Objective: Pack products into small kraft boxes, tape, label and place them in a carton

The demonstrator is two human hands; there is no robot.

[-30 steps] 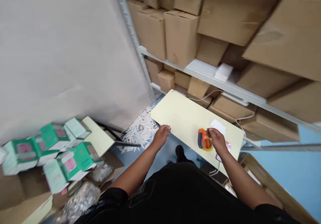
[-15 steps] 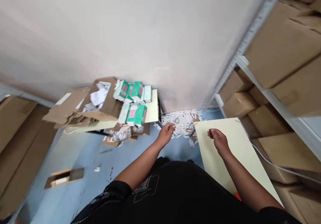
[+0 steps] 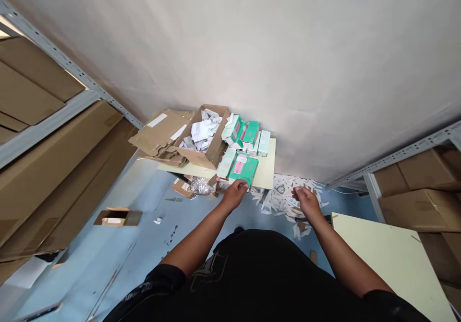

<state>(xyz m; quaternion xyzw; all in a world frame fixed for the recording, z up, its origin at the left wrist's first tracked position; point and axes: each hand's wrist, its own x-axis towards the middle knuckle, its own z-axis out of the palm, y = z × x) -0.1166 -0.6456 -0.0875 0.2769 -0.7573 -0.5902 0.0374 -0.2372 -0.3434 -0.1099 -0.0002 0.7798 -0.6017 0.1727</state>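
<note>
My left hand (image 3: 235,194) is closed, its fingers curled together, and nothing shows in it. It appears just in front of the green and white box (image 3: 248,170) with a pink panel, near the front edge of the small table (image 3: 264,173); I cannot tell whether it touches. Also loosely closed, my right hand (image 3: 307,202) is held in the air over the paper-strewn floor, with no object visible in its fingers. More green and white boxes (image 3: 251,133) stand at the back of the small table, beside an open carton (image 3: 196,157) full of crumpled white paper.
Flattened cardboard (image 3: 151,139) is stacked left of the carton. White paper strips (image 3: 284,202) litter the floor. A pale table (image 3: 385,254) stands at right. Shelves with brown cartons (image 3: 421,209) flank both sides. A small open box (image 3: 118,217) lies on the blue floor (image 3: 144,245).
My view has turned left, so the small table and its boxes now sit nearer the middle and the pale table farther right. Both hands stay closed in front of me.
</note>
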